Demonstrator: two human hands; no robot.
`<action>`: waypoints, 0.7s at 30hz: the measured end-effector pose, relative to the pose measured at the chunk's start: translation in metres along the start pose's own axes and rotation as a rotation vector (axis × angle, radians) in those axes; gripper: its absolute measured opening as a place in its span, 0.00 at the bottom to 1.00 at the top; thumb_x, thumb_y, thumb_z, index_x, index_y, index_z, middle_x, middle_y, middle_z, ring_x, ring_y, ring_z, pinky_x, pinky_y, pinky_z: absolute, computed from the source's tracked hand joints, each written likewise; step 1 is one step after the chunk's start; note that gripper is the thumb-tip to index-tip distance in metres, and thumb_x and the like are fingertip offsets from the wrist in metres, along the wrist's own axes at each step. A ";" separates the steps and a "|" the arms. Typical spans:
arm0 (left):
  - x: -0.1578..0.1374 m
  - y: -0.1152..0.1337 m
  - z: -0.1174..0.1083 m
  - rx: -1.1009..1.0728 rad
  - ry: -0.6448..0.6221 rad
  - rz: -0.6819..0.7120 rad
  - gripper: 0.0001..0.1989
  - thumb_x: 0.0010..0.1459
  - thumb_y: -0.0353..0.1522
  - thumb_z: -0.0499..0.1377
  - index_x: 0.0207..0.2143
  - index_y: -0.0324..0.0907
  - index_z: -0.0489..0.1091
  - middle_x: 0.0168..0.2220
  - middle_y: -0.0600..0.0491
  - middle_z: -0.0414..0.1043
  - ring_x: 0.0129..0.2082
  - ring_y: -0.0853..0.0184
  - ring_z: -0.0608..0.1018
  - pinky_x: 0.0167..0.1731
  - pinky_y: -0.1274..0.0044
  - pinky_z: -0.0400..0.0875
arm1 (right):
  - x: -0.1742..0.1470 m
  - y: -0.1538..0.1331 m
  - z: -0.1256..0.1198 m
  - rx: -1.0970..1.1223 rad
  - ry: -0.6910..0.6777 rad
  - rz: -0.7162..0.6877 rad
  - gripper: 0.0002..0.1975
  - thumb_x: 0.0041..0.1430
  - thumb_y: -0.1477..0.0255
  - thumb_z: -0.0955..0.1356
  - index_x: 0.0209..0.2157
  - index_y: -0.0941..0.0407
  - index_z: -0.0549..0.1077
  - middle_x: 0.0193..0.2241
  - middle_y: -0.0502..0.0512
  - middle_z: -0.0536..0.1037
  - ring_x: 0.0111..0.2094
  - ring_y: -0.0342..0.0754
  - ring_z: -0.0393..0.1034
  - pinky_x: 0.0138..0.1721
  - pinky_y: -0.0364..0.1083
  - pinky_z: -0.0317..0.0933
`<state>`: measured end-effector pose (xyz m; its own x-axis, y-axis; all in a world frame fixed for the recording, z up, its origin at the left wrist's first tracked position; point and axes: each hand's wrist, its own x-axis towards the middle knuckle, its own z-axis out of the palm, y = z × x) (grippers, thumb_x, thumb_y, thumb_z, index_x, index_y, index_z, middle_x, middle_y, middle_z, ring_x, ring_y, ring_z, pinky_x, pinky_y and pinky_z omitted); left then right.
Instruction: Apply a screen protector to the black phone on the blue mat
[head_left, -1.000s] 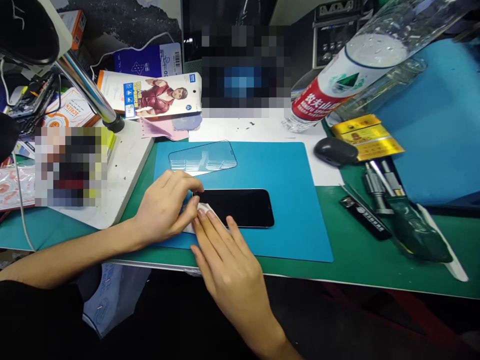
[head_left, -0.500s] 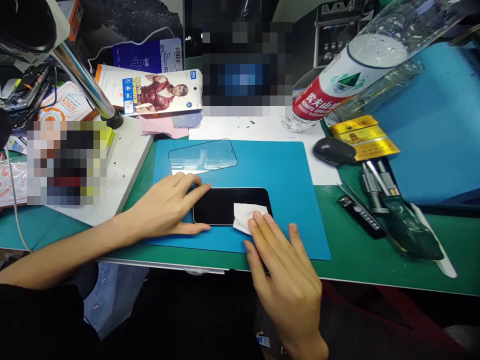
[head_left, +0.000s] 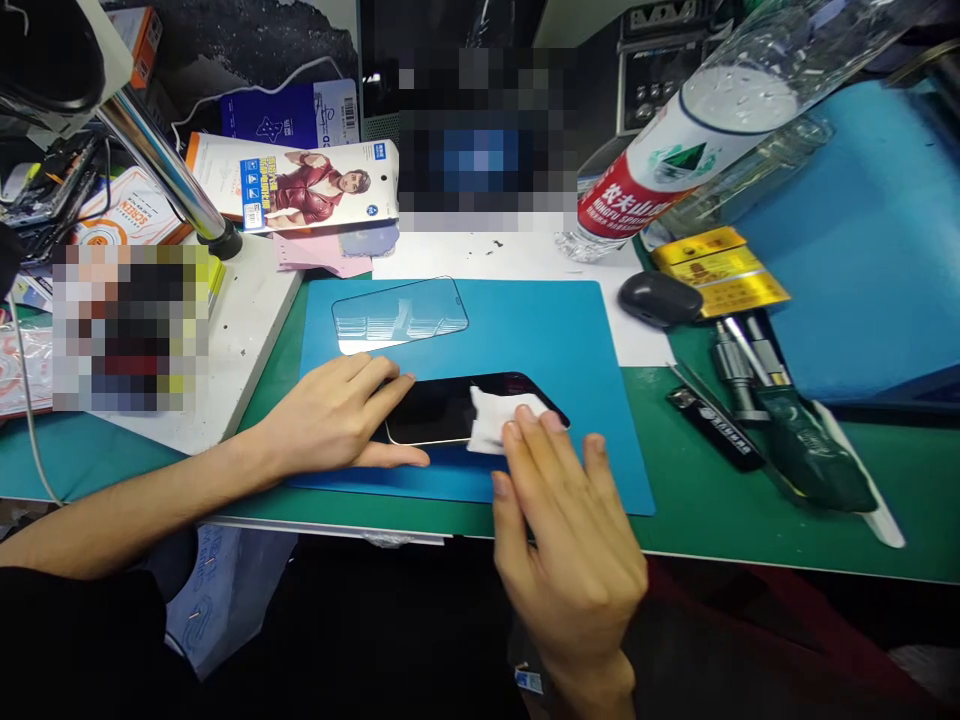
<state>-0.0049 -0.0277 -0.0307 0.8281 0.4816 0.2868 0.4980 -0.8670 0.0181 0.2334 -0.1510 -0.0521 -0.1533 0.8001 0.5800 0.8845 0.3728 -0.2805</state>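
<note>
Phone [head_left: 435, 410]: on the blue mat [head_left: 562, 325], dark screen up; the mat probably cushions it from the green worktop [head_left: 686, 525].
Left hand [head_left: 330, 415]: fingers spread, thumb and forefinger either side of the phone's left end, likely to stop it sliding.
Right hand [head_left: 574, 525]: fingers stretched flat over the white wipe [head_left: 491, 415], pressing rather than pinching it against the phone's right part, seemingly for even pressure.
Clear glass sheet [head_left: 401, 312]: on the mat just beyond the phone, untouched, perhaps set there for easy reach.
</note>
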 end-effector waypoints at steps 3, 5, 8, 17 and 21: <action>0.000 -0.002 0.001 -0.002 -0.004 -0.006 0.41 0.73 0.60 0.43 0.58 0.32 0.72 0.44 0.41 0.77 0.41 0.58 0.80 0.42 0.67 0.79 | 0.013 -0.021 0.007 0.086 -0.034 -0.078 0.37 0.68 0.80 0.71 0.74 0.63 0.58 0.64 0.66 0.76 0.69 0.59 0.69 0.73 0.64 0.60; 0.000 -0.003 0.000 -0.018 -0.007 -0.009 0.42 0.73 0.60 0.40 0.58 0.32 0.73 0.44 0.40 0.77 0.42 0.58 0.80 0.44 0.67 0.79 | 0.020 -0.031 0.010 0.143 -0.044 -0.106 0.35 0.70 0.78 0.69 0.74 0.65 0.58 0.63 0.67 0.77 0.70 0.58 0.67 0.73 0.62 0.60; 0.001 -0.004 -0.001 -0.045 0.008 -0.017 0.44 0.71 0.61 0.39 0.56 0.31 0.74 0.45 0.40 0.78 0.42 0.58 0.80 0.44 0.67 0.79 | 0.023 -0.031 0.012 0.208 -0.043 -0.121 0.31 0.72 0.77 0.67 0.73 0.63 0.60 0.63 0.66 0.77 0.70 0.57 0.67 0.74 0.64 0.59; 0.001 0.000 0.003 -0.019 0.002 -0.038 0.43 0.72 0.61 0.41 0.54 0.32 0.75 0.44 0.40 0.78 0.41 0.57 0.80 0.41 0.66 0.78 | 0.006 0.021 0.003 0.111 0.109 0.082 0.30 0.69 0.84 0.67 0.69 0.52 0.69 0.64 0.58 0.77 0.65 0.63 0.73 0.69 0.72 0.64; 0.003 0.002 0.001 -0.039 0.031 -0.048 0.41 0.72 0.60 0.45 0.52 0.32 0.75 0.43 0.41 0.78 0.40 0.57 0.80 0.41 0.67 0.79 | 0.005 0.015 0.000 0.182 0.106 0.137 0.31 0.69 0.85 0.67 0.70 0.53 0.68 0.65 0.59 0.77 0.65 0.63 0.73 0.67 0.71 0.67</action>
<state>-0.0013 -0.0283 -0.0312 0.7947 0.5195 0.3139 0.5262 -0.8475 0.0702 0.2464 -0.1415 -0.0535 0.0180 0.7989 0.6012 0.7986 0.3503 -0.4894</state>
